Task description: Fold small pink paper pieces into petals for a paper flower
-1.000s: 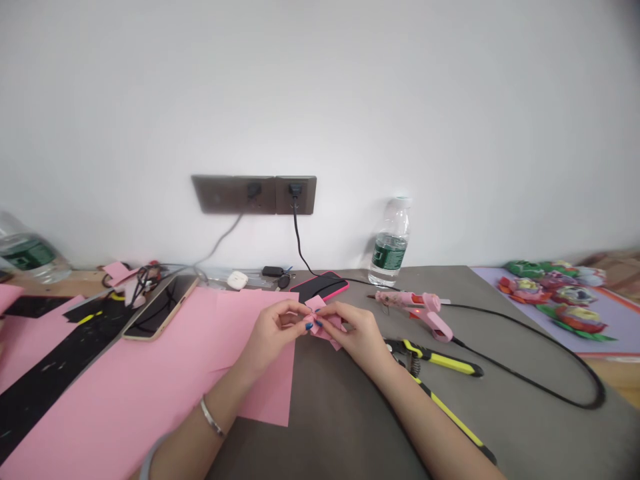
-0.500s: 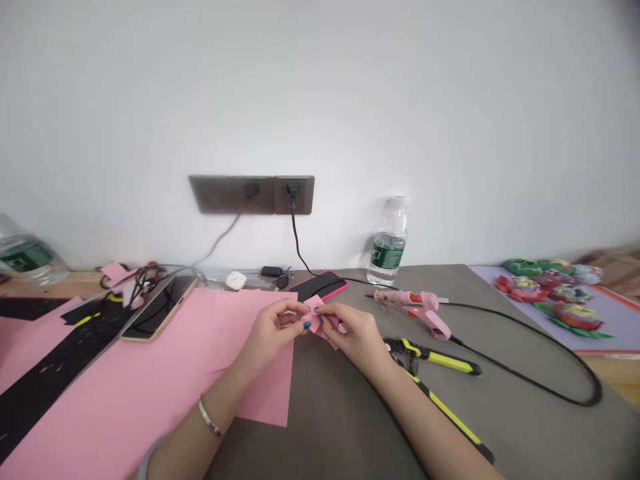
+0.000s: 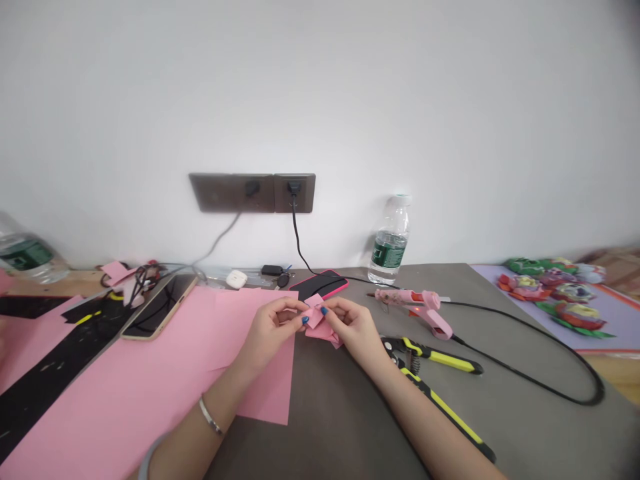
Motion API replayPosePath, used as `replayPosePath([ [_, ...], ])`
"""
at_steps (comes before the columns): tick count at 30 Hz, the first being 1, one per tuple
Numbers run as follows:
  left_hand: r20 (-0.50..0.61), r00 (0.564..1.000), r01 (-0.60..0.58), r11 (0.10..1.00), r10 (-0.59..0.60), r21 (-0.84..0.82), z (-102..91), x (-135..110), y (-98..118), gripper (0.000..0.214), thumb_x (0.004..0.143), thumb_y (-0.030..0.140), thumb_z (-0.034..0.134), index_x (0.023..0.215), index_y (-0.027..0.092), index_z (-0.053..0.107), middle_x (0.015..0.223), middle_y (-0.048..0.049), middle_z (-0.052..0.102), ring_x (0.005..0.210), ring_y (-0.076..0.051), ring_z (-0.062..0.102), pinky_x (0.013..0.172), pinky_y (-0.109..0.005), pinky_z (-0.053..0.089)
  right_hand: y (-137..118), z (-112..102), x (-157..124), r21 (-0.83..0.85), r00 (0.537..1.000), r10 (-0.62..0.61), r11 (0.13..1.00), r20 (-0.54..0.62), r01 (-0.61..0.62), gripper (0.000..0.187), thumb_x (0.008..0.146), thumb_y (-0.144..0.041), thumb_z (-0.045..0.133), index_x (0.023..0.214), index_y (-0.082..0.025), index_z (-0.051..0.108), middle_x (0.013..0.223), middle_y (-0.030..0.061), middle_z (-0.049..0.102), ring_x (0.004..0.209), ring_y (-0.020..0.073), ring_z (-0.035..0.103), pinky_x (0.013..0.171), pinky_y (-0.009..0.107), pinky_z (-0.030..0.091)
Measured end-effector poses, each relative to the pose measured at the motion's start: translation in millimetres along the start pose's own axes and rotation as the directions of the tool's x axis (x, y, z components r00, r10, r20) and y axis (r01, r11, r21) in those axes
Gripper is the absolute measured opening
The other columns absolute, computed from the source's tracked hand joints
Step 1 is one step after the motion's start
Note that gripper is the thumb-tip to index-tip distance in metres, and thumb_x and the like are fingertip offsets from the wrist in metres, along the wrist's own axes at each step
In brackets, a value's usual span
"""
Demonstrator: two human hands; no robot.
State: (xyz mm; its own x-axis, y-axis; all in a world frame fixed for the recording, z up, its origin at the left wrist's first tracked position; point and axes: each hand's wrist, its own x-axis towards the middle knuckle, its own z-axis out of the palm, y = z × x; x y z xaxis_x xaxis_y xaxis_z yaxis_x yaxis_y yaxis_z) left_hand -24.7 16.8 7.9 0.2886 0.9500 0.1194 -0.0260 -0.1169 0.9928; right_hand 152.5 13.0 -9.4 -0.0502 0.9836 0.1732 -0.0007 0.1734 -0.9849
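My hands have drawn slightly apart since a moment ago, so more of the small folded piece of pink paper (image 3: 319, 321) shows between them. My left hand (image 3: 273, 327) and right hand (image 3: 354, 327) both pinch it in their fingertips, holding it just above the grey tabletop (image 3: 330, 413), beside the edge of a large pink paper sheet (image 3: 165, 373). Near my right hand lie yellow-handled pliers (image 3: 430, 360) and a pink hot glue gun (image 3: 413, 303), whose black cord (image 3: 540, 360) loops across the table.
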Motion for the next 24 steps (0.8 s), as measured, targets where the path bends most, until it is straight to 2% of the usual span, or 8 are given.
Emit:
replayPosePath([
  [4, -0.054, 0.991, -0.109, 0.97, 0.124, 0.216, 1.6, -3.7, 2.3, 0.011, 0.081, 0.029, 0.068, 0.085, 0.02, 0.071, 0.088, -0.0051, 0.07, 0.077, -0.018, 0.067, 0.071, -0.028, 0.056, -2.1, 1.5, -0.7, 0.031, 1.0, 0.027, 0.999, -0.003, -0.027, 0.031, 0.076, -0.048, 0.067, 0.073, -0.018, 0.062, 0.055, -0.0003, 0.06, 0.04, 0.0102, 0.047, 0.034, 0.02, 0.033],
  [9, -0.041, 0.974, -0.186, 0.893, 0.221, 0.411, 0.6, -7.5, 3.7, 0.009, 0.082, 0.026, 0.066, 0.086, 0.024, 0.073, 0.087, -0.0056, 0.072, 0.077, -0.02, 0.066, 0.064, -0.027, 0.054, -1.1, 1.8, -1.1, 0.046, 0.999, 0.038, 0.998, 0.027, -0.039, 0.033, 0.076, -0.05, 0.067, 0.076, -0.017, 0.062, 0.057, -0.0005, 0.061, 0.038, 0.0081, 0.044, 0.034, 0.02, 0.032],
  [17, -0.083, 0.951, -0.211, 0.823, 0.297, 0.527, 1.6, -8.8, 2.5, 0.013, 0.079, 0.022, 0.067, 0.087, 0.027, 0.076, 0.087, -0.0049, 0.075, 0.07, -0.021, 0.066, 0.067, -0.031, 0.05, -2.5, 0.4, -1.7, 0.027, 0.997, 0.03, 0.999, 0.069, -0.032, 0.034, 0.077, -0.052, 0.066, 0.078, -0.018, 0.064, 0.063, 0.0022, 0.065, 0.044, 0.0112, 0.052, 0.034, 0.02, 0.034],
  [22, -0.118, 0.944, -0.193, 0.806, 0.309, 0.56, 3.7, -10.3, 2.5, 0.015, 0.077, 0.019, 0.066, 0.084, 0.028, 0.077, 0.081, -0.0035, 0.076, 0.064, -0.019, 0.065, 0.064, -0.03, 0.048, -0.9, -0.6, -1.2, 0.025, 0.997, 0.031, 0.999, 0.071, -0.033, 0.034, 0.077, -0.051, 0.067, 0.08, -0.018, 0.066, 0.062, 0.0006, 0.063, 0.042, 0.01, 0.048, 0.034, 0.02, 0.033],
  [24, -0.154, 0.948, -0.157, 0.828, 0.28, 0.538, 3.5, -9.3, 2.8, 0.014, 0.076, 0.018, 0.065, 0.082, 0.026, 0.076, 0.077, -0.0025, 0.075, 0.063, -0.019, 0.065, 0.064, -0.029, 0.048, 0.1, -0.8, -1.0, 0.031, 0.997, 0.027, 0.999, 0.073, -0.03, 0.032, 0.078, -0.05, 0.066, 0.08, -0.018, 0.065, 0.061, 0.0002, 0.061, 0.042, 0.01, 0.048, 0.035, 0.02, 0.033],
])
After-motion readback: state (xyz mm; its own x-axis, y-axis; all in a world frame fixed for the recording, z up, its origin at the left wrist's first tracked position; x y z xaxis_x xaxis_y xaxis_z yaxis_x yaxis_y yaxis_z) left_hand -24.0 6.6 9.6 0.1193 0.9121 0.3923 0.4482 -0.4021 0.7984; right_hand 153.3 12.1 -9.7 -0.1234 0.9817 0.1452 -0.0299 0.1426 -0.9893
